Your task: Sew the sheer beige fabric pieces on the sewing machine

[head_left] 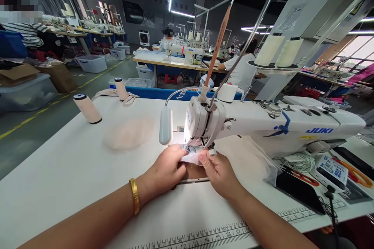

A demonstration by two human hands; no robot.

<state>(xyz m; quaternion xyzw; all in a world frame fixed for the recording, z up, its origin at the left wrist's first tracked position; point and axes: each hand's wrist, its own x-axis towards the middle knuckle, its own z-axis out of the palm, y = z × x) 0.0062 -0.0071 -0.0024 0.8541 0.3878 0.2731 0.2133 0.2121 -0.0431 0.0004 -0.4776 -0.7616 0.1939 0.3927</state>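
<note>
A small piece of sheer white fabric (191, 158) lies under the needle area of a white sewing machine (248, 118). My left hand (166, 165) pinches its left edge, thumb and fingers closed beside the presser foot. On the other side my right hand (217, 171) grips the right edge between thumb and fingers. The machine's lamp (166, 126) lights the spot. Exactly where the needle meets the fabric is too small to make out. More sheer, pale fabric (248, 155) rests under the machine arm, and a pale sheer piece (130, 134) lies on the table to the left.
Two thread cones, one near (87, 109) and one farther back (121, 89), stand at the table's left. At right are a coiled white cable (299, 161), a small box (331, 171) and orange-handled scissors (358, 173). A printed ruler (219, 237) runs along the front edge.
</note>
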